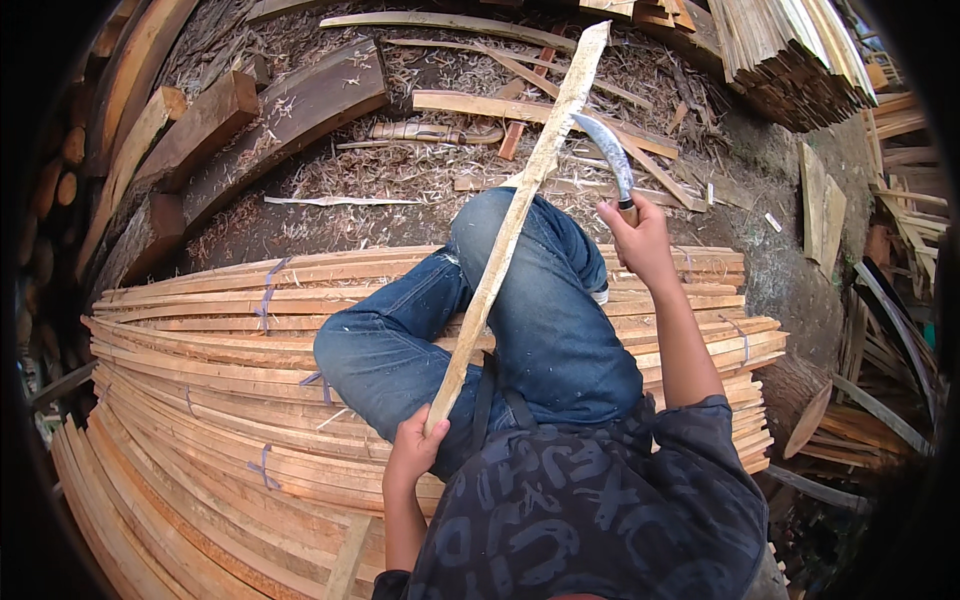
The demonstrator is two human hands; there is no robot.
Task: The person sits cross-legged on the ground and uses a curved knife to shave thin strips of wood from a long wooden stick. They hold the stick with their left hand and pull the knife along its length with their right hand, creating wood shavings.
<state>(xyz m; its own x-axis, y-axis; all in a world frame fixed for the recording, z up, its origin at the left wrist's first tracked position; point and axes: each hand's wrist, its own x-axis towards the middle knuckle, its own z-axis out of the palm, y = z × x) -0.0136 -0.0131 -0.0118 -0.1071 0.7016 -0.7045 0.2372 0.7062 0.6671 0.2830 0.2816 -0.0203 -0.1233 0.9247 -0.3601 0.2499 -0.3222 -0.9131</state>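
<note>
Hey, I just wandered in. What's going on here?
Someone in jeans sits over stacked, tied lengths of wood, working with bare hands. The left grip holds the near end of a long wooden strip, which slants across the legs. The right grip holds a sickle by its handle, the curved blade's tip right by the strip's far part; whether they touch is hard to tell. Shavings cover much of the ground ahead.

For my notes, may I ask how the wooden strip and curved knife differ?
The wooden strip is long and nearly straight; the curved knife is shorter and hooked. The strip is pale wood; the knife has a grey blade. Both are held: strip in the left grip, knife in the right grip.
</note>
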